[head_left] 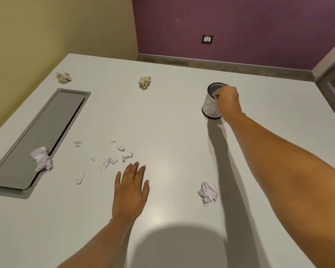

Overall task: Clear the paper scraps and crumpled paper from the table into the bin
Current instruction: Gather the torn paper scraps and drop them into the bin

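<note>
Reaching far across the tabletop (172, 132) with the right hand (227, 102), curling its fingers at the near rim of the bin (211, 106). Not possible to tell whether pinching the rim itself or releasing a scrap over the mouth. Probably either feeding the bin or taking hold to drag it nearer, given how far apart it is sitting from most of the litter.

Keeping the left hand (131, 192) wide and flat, with fingers straight and spread, holding nothing, and wearing a gold ring (130, 176). Resting it just beside the scraps (108, 162), likely bracing for the long reach or waiting to sweep them together.

Looking at the bin: standing upright at the far right, small, round, dark mesh inside, wrapped in white paper with hand-drawn letters.

Looking at the paper: scraps lying scattered between the left hand and the hatch (46, 132), small, torn, pale lilac-white, some curling at the edges. Probably too thin to pick up easily, so better swept or pinched. Also lying about: a lilac ball (208, 192) near the right forearm, a second lilac ball (42, 158) sitting on the hatch edge, a tan ball (145, 82) and a second tan ball (63, 77) at the far side, all loosely crumpled. Nearly all of the clearing left to do, judging by this.
</note>
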`<state>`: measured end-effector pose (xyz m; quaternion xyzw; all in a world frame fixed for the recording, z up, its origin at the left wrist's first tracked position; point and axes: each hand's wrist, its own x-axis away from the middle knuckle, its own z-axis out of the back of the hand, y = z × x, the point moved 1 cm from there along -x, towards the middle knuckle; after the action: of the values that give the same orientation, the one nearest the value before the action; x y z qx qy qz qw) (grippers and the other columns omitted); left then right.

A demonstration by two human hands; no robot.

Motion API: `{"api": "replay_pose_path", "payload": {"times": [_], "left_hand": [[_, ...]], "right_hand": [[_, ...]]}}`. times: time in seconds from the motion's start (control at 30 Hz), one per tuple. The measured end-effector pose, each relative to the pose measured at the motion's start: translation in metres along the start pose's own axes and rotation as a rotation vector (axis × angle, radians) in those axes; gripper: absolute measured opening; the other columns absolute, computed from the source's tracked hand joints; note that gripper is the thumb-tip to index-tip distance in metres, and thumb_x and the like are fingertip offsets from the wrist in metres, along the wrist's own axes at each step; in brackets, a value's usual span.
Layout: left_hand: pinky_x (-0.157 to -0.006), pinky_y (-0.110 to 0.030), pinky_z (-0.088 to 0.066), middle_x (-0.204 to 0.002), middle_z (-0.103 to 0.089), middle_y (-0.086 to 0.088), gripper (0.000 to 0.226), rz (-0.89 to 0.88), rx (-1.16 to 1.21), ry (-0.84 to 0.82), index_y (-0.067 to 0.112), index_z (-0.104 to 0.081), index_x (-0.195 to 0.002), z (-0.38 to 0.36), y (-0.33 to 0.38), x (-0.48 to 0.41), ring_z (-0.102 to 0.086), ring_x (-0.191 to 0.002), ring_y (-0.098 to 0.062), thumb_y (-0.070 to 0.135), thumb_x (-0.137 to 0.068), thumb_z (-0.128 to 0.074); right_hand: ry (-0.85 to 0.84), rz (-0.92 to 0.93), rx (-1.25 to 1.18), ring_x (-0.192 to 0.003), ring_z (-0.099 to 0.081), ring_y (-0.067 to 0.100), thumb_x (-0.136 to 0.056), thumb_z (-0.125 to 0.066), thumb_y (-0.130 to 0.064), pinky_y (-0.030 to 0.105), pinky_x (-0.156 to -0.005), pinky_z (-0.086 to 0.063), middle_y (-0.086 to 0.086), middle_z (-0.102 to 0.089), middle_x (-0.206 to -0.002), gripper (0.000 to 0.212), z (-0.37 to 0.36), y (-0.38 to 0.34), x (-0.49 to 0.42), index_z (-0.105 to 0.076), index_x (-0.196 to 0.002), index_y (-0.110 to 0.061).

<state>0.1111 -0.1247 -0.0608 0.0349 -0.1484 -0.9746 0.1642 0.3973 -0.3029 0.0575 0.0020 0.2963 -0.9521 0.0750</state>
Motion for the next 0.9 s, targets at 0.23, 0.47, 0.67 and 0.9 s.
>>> {"api": "replay_pose_path", "payload": {"times": [0.23, 0.47, 0.67, 0.9], "left_hand": [[-0.109, -0.051, -0.029, -0.137, -0.051, -0.008, 0.054, 0.006, -0.02, -0.005, 0.014, -0.053, -0.126, 0.0, 0.0, -0.001, -0.045, -0.13, -0.026, 0.037, -0.088, -0.023], [-0.112, -0.049, -0.026, -0.139, -0.049, -0.006, 0.042, 0.02, 0.0, -0.008, 0.015, -0.051, -0.128, -0.003, -0.001, -0.001, -0.042, -0.132, -0.024, 0.03, -0.09, -0.038], [-0.109, -0.05, -0.029, -0.136, -0.052, -0.006, 0.044, 0.016, -0.022, 0.027, 0.015, -0.052, -0.126, -0.004, -0.001, 0.0, -0.046, -0.129, -0.024, 0.032, -0.089, -0.034], [-0.111, -0.049, -0.028, -0.136, -0.052, -0.006, 0.039, 0.026, -0.01, 0.043, 0.014, -0.052, -0.125, -0.007, -0.002, -0.001, -0.045, -0.13, -0.023, 0.024, -0.088, -0.053]], "right_hand": [[-0.028, -0.069, 0.261, -0.083, -0.051, 0.028, -0.077, -0.042, 0.021, 0.029, -0.069, -0.044, 0.02, -0.052, -0.09, 0.029, -0.003, -0.004, -0.029, -0.063, -0.09, 0.007], [-0.07, -0.178, 0.072, -0.124, -0.047, 0.035, -0.095, -0.042, 0.0, 0.029, -0.101, -0.037, 0.023, -0.052, -0.132, 0.034, -0.013, 0.003, -0.035, -0.052, -0.127, 0.002], [0.212, 0.139, -0.078, -0.113, -0.056, 0.027, -0.091, -0.044, 0.002, 0.021, -0.097, -0.035, 0.017, -0.064, -0.117, 0.027, -0.034, -0.009, -0.002, -0.065, -0.108, 0.003], [-0.314, 0.417, -0.173, -0.109, -0.059, 0.028, -0.09, -0.056, -0.005, 0.022, -0.09, -0.04, 0.017, -0.063, -0.118, 0.021, -0.106, -0.06, 0.068, -0.066, -0.108, 0.001]]}}
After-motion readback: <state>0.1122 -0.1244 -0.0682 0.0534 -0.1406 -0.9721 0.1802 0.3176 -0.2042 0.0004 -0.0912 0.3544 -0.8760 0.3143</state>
